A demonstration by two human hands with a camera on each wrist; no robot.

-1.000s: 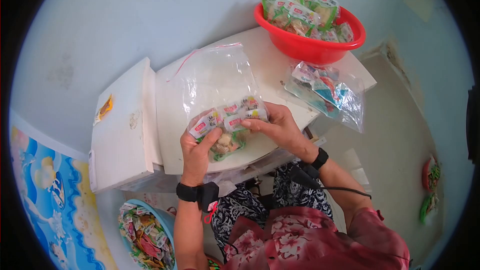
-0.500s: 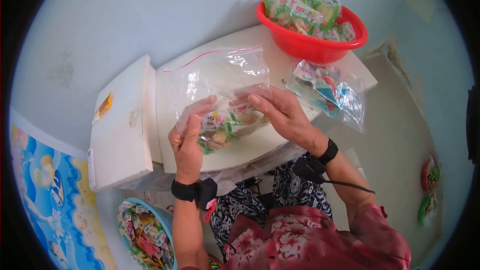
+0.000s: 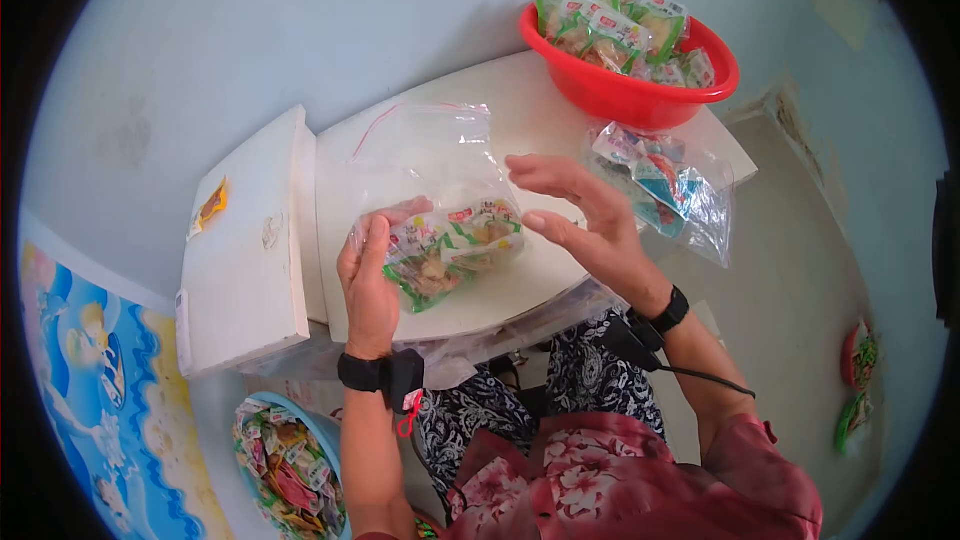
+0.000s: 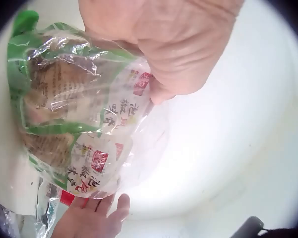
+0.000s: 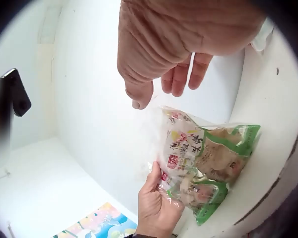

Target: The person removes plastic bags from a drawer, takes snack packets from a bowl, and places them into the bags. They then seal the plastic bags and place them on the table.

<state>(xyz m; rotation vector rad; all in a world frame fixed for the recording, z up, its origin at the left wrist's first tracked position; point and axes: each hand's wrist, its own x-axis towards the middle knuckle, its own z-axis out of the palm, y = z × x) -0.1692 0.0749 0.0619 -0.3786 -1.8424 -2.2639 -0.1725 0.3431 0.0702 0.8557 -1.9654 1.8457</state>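
On the smooth white table (image 3: 530, 105), the left hand (image 3: 372, 275) grips the lower end of a crinkly clear zip bag (image 3: 430, 160) bulging with glossy green-edged snack packets (image 3: 455, 240). The right hand (image 3: 580, 215) hovers just beside it, fingers straight and spread, holding nothing. The left fingers hide the bag's near corner

Bright, even daylight; strong fisheye vignetting; wrist views overexposed, softly blurred.

White table in a pale blue corner, soft even light.
I see a white table (image 3: 545, 105) against a pale blue wall (image 3: 300, 20), a white slab (image 3: 250, 240) at its left, beige floor (image 3: 800, 280) right, and a cartoon sea print (image 3: 80, 380) lower left.
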